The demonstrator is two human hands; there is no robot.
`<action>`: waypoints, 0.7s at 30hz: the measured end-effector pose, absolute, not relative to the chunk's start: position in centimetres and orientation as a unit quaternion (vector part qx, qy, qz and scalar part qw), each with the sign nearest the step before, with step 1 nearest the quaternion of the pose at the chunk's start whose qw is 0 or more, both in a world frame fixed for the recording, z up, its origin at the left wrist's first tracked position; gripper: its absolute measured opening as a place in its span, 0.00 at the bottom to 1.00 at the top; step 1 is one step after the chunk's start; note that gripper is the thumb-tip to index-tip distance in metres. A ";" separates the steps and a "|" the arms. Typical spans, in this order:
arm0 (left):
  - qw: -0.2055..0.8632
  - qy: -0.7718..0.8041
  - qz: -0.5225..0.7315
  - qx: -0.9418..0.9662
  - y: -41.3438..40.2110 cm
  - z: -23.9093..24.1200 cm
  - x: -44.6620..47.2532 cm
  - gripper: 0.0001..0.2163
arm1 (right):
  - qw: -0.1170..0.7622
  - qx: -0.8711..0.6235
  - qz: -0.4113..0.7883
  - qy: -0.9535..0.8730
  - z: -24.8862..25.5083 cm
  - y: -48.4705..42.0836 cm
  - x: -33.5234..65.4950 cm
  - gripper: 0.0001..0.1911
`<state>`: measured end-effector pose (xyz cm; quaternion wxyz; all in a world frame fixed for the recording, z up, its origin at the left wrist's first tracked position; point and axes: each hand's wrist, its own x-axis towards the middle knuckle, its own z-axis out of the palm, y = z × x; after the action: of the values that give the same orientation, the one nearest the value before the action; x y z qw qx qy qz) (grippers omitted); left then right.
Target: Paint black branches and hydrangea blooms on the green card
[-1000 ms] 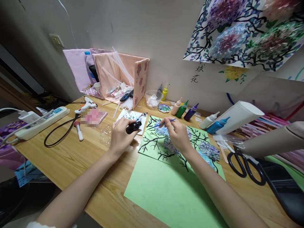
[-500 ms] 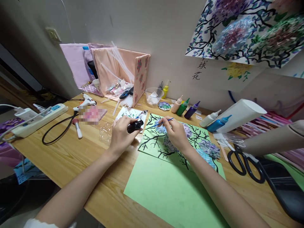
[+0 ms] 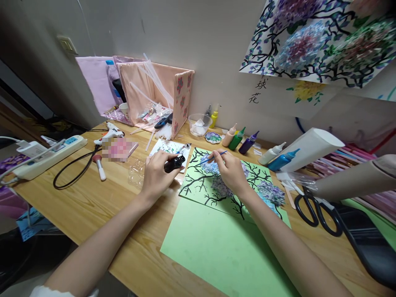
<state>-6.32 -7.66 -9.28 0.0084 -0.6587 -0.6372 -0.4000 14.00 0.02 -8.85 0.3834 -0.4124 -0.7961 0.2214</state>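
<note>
Closest to me, plain green paper (image 3: 213, 243) lies on the table (image 3: 133, 243), running out from under the near edge of the painted sheet (image 3: 202, 192), my landmark here. That sheet carries black branches and ruffled blue and purple flower clusters (image 3: 271, 193). My right hand (image 3: 228, 167) is over it, fingers and thumb pinched narrowly on a slim blue brush (image 3: 213, 157); the brush slants down to the left above the sheet's left part, and I can't tell whether its tip touches the surface. My left hand (image 3: 157, 171) is just beside the sheet's left edge, curled around a small black bottle (image 3: 175, 164), held tilted with its narrow end toward the sheet.

To the right of the painted sheet lie scissors (image 3: 311, 212) with black handles. Left of it, past my left hand, sits a clear plastic tray (image 3: 135, 172), and near the sheet's far left corner lies white paper (image 3: 167, 147) dabbed with colour. Beyond its far edge stand pink (image 3: 229, 136), green (image 3: 236, 140) and purple (image 3: 248, 143) paint bottles, then a clear tub (image 3: 198, 126). Farther off to the left is a peach fabric box (image 3: 182, 99).
</note>
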 end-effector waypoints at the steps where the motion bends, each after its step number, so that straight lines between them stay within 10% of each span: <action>1: 0.009 -0.638 -0.400 -0.658 -7.7 -9.3 -6.3 0.12 | 0.383 -0.414 0.220 -0.796 -8.8 0.0 14.0 0.19; 21: 0.005 -0.625 -0.402 -0.670 -7.5 -9.6 -6.4 0.11 | 0.445 -0.382 0.173 -0.791 -6.7 0.4 15.2 0.19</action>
<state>-6.36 -7.54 -9.63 0.0046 -0.6695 -0.6247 -0.4018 15.19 0.36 -6.72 0.4446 -0.3823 -0.7913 0.1729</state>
